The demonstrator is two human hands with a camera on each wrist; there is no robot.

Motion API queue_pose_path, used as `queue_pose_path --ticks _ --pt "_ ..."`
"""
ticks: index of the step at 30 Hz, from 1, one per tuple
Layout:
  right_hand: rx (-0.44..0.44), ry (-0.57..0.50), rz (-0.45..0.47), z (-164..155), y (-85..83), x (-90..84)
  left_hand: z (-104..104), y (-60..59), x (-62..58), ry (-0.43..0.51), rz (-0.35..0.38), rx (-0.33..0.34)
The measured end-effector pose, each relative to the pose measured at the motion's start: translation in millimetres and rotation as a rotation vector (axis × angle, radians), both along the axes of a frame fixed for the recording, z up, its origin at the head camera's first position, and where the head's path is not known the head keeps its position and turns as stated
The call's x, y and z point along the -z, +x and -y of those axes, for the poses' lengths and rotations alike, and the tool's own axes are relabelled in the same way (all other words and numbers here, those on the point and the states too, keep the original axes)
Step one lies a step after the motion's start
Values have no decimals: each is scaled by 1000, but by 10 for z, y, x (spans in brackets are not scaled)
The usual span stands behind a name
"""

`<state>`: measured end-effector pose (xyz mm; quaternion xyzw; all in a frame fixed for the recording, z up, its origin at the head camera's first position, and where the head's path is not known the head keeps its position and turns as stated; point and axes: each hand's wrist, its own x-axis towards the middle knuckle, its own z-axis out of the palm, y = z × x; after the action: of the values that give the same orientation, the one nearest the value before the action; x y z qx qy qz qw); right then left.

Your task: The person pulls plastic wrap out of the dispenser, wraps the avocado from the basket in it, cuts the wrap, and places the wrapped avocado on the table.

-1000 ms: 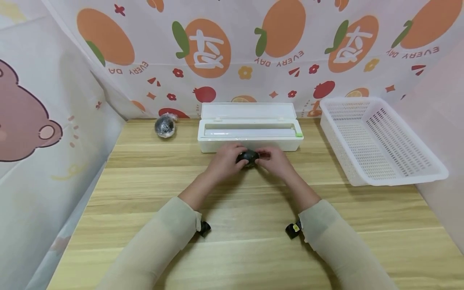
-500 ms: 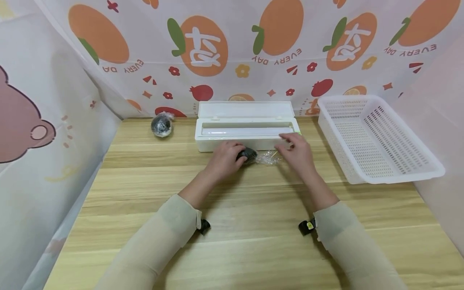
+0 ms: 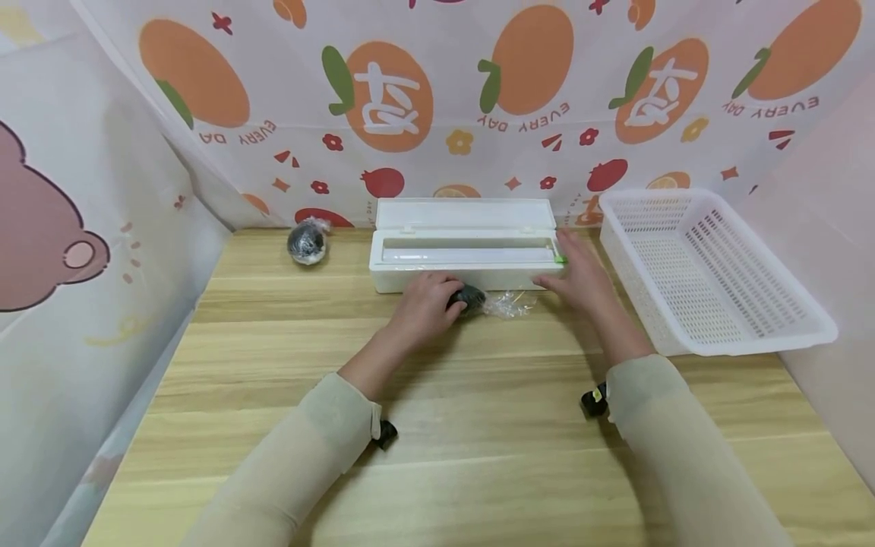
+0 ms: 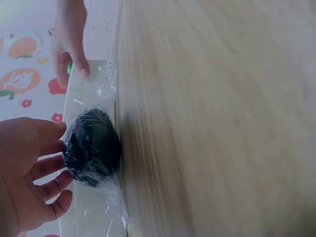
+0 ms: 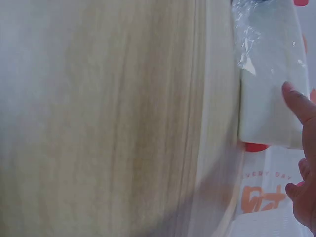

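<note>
The left hand [image 3: 429, 298] curls its fingers round a small dark ball [image 3: 469, 297] and holds it down on the wooden table [image 3: 451, 425], just in front of the long white box [image 3: 468, 251]. The ball is wrapped in clear film. A loose tail of film [image 3: 507, 304] sticks out to the right of the ball and lies flat on the table.

The right hand [image 3: 581, 273] holds nothing. Its fingers are stretched out and rest near the right end of the box, close to the little green slider [image 3: 561, 259]. The box lid stands open at the back.

To do this step well, I think the left hand should keep the ball from rolling, but not squeeze it hard. The film tail should stay a bit tight, so it cuts clean. The right hand should hold the box firmly so it does not slip, and move the slider in 1 smooth go. Fingers should stay away from the cutting slot.

1 more wrapped ball [image 3: 306, 241] sits at the back left of the table. A white basket [image 3: 807, 334] with many holes sits on the right. Bright cloth with oranges [image 3: 519, 83] hangs behind.
</note>
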<state>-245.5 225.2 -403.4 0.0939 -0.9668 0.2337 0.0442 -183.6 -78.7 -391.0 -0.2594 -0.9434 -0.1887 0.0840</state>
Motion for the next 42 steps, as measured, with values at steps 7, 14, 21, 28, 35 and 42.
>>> queue_pose_path --ticks 7,14,21,28,35,42 --pt "-13 9 60 -126 -62 124 -19 14 40 12 2 7" --pt "-67 29 10 -237 -89 176 -38 13 26 5 11 18" --pt "-95 11 -21 -246 -121 132 -44 -7 -7 15 16 14" --pt "-79 16 -41 -251 -150 146 -52 -20 -37 -25 6 14" --pt "-70 21 -32 -231 -165 144 -51 -14 -60 -42 -6 7" --pt "-86 -10 -29 -193 -179 152 -137 -33 -105 -60 -62 26"
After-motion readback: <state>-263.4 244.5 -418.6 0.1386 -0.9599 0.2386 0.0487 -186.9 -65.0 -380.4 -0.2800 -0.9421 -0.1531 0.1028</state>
